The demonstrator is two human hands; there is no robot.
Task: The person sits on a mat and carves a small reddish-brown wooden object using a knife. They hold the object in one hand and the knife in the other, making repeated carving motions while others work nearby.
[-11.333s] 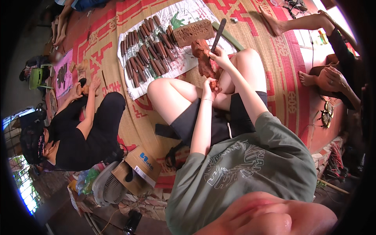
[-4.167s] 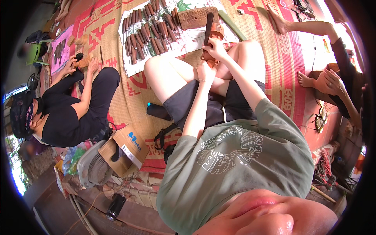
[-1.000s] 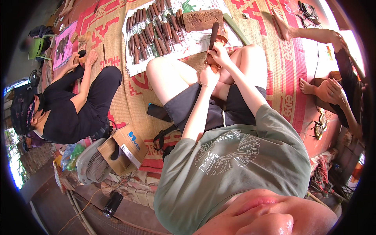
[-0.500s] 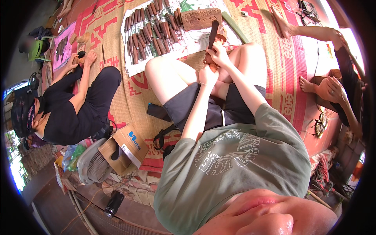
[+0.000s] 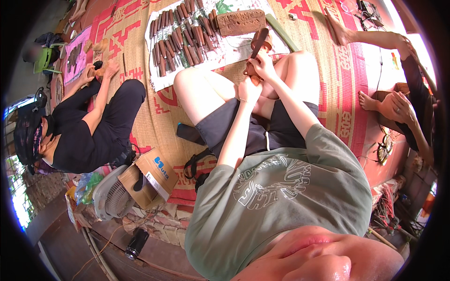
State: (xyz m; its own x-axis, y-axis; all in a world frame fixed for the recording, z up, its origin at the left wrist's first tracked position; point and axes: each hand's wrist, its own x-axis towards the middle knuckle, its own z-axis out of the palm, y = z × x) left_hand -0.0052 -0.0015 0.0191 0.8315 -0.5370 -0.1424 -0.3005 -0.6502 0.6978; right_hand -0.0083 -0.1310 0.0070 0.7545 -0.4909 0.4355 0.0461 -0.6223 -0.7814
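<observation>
My right hand (image 5: pixel 264 66) is closed round a carving chisel, whose long dark wooden handle (image 5: pixel 259 41) slants up and away to the right. Its blade is hidden by my fingers. Just below, my left hand (image 5: pixel 250 90) grips a small reddish-brown wood carving (image 5: pixel 255 80) between my bent knees. The two hands are close together over the piece, and most of its shape is covered. Past the handle stands a rounded brown wooden piece (image 5: pixel 268 40). Beyond my knees, several dark-handled carving tools (image 5: pixel 180 35) lie in rows on a white cloth (image 5: pixel 222 55).
A carved wooden block (image 5: pixel 242 22) and a long green bar (image 5: pixel 282 33) lie at the cloth's far right. A co-worker in black sits at left, hands (image 5: pixel 109 69) on a wooden piece. A cardboard box (image 5: pixel 157 175) and fan (image 5: pixel 112 194) are behind. Another person's legs (image 5: pixel 375 38) extend at right.
The chisel's handle has tipped to the right and slightly lower in my right hand. My left hand keeps its hold on the carving. The co-worker's hands have shifted slightly.
</observation>
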